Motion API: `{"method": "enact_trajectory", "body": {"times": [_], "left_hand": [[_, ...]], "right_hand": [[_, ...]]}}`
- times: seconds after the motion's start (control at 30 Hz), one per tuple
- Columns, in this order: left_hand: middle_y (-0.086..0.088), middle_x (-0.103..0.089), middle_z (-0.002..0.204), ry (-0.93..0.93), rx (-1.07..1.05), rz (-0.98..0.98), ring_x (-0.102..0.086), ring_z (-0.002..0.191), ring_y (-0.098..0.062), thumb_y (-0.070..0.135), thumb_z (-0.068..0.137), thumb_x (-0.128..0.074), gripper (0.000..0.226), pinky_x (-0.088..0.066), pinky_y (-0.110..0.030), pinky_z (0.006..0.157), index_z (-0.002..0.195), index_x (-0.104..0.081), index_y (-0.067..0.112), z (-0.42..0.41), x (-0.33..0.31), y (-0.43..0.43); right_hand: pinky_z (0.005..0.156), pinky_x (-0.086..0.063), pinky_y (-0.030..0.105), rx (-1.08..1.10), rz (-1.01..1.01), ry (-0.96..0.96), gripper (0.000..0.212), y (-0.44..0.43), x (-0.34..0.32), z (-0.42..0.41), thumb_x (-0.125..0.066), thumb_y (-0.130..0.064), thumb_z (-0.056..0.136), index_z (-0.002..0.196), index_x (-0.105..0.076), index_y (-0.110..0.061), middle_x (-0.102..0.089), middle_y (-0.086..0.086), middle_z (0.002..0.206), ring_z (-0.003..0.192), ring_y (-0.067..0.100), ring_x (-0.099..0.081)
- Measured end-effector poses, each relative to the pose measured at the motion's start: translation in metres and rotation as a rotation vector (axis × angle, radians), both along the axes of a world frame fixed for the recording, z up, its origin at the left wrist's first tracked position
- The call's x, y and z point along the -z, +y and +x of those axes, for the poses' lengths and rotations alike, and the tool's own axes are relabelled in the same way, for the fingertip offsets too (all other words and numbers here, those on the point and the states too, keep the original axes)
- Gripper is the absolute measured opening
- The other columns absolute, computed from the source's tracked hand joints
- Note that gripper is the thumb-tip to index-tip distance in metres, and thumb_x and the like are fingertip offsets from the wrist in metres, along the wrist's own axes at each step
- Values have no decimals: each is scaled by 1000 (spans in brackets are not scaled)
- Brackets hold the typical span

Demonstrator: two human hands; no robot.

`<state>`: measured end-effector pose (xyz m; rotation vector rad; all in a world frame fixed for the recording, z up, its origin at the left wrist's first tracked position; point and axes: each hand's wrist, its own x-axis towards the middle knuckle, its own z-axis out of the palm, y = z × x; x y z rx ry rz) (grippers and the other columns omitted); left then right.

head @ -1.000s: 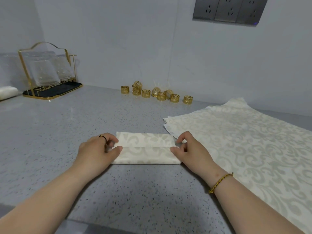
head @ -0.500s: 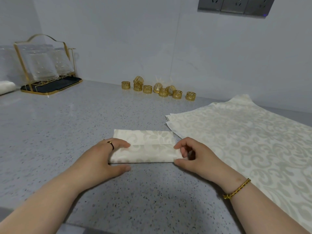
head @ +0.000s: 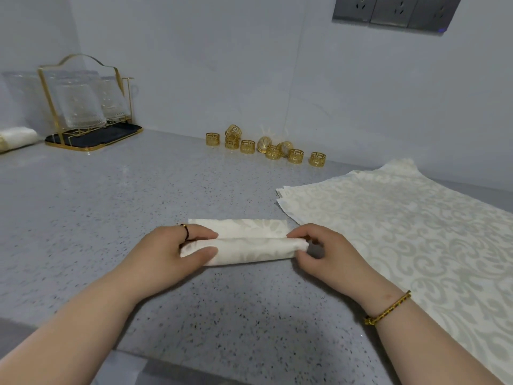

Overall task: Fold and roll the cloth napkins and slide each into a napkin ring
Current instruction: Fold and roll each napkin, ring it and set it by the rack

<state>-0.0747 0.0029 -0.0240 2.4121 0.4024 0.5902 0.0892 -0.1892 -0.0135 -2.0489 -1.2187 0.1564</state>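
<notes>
Head camera, looking down on a speckled grey countertop: a person rolls a folded napkin that lies crosswise at the near centre of the counter, between the two hands. The left hand grips the roll's left end, thumb on the near side and fingers curled over the top. The right hand pinches the right end between thumb and bent fingers. The near part of the cloth is rolled up, and a flat strip on the far side is not yet taken in. A stack of flat napkins lies to the right, just beside the right hand. Gold napkin rings cluster by the far wall, well apart from the roll. A gold rack of glasses stands far left, with what looks like a finished roll at the frame's edge.

The step in hand appears to be the roll itself. Doing it well likely means turning both ends evenly so the tube runs straight, winding it tight enough to fit a ring, and pinning the loose edge before one hand reaches away.
</notes>
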Motion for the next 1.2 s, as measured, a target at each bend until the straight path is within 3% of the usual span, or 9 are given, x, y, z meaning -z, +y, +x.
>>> {"method": "enact_trajectory", "body": {"times": [0.17, 0.23, 0.37, 0.5, 0.6, 0.77, 0.87, 0.97, 1.2], "left_hand": [[37, -60, 92, -36, 50, -108, -48, 93, 23, 82, 42, -45, 42, -34, 4, 71, 81, -53, 70, -1, -2, 0], [31, -59, 93, -23, 42, -94, -45, 94, 24, 87, 33, -47, 57, -33, 5, 71, 80, -59, 56, -1, -2, 2], [31, -53, 94, 27, 20, -6, -45, 94, 20, 70, 42, -52, 47, -34, 2, 69, 86, -49, 52, 1, 1, 2], [28, -61, 86, 25, -13, -105, -52, 82, 17, 42, 67, -73, 14, -38, 0, 63, 67, -60, 43, 3, 5, 4], [15, -63, 79, 29, -22, -128, -55, 82, 7, 35, 74, -73, 15, -37, -2, 61, 67, -60, 39, 4, 5, 4], [24, -56, 85, 17, -100, -107, -52, 82, 3, 36, 84, -59, 10, -33, -3, 66, 78, -52, 40, 6, 1, 1], [23, -49, 95, -12, -169, 97, -45, 97, -3, 64, 69, -47, 38, -30, -19, 86, 98, -51, 40, 6, 2, 2], [17, -53, 103, -80, -31, 403, -42, 98, 0, 63, 60, -45, 55, -28, -30, 90, 102, -62, 32, 4, 3, 2], [13, -68, 86, 10, 128, 564, -53, 82, -2, 52, 70, -45, 40, -37, -14, 73, 90, -69, 26, 5, 9, 5]], "right_hand": [[69, -41, 18, 9, 51, 281, 26, 1, -5, -3, -56, -1, 82, 78, -60, -26, -61, 19, 85, 77, 16, -52], [62, -37, 16, 42, 48, 284, 25, 5, -2, -2, -52, -3, 84, 76, -57, -26, -54, 12, 73, 69, 11, -48], [51, -32, 13, 103, 50, 192, 20, 11, 4, -3, -49, -9, 88, 83, -46, -28, -38, -4, 61, 50, 5, -36], [63, -37, 11, 81, 23, -80, 19, 7, 5, -4, -53, -17, 88, 98, -40, -26, -42, -10, 95, 70, 4, -44], [80, -32, 3, -48, -12, -293, 30, 2, 2, -6, -54, -30, 76, 103, -55, -16, -49, -8, 108, 93, 3, -43], [77, -29, 7, -97, -171, -401, 45, 2, -1, -11, -64, -33, 81, 122, -51, -22, -54, -10, 122, 110, 8, -46], [79, -32, 13, -79, -173, -398, 41, 3, -2, -13, -59, -32, 85, 124, -48, -25, -54, -11, 122, 108, 7, -47], [83, -33, 13, -68, -146, -371, 41, 3, -1, -13, -59, -31, 85, 124, -49, -25, -54, -11, 122, 110, 7, -48], [76, -31, 2, -56, -112, -311, 32, 4, 2, -12, -63, -33, 81, 112, -59, -24, -56, -16, 104, 99, 4, -50]]}}
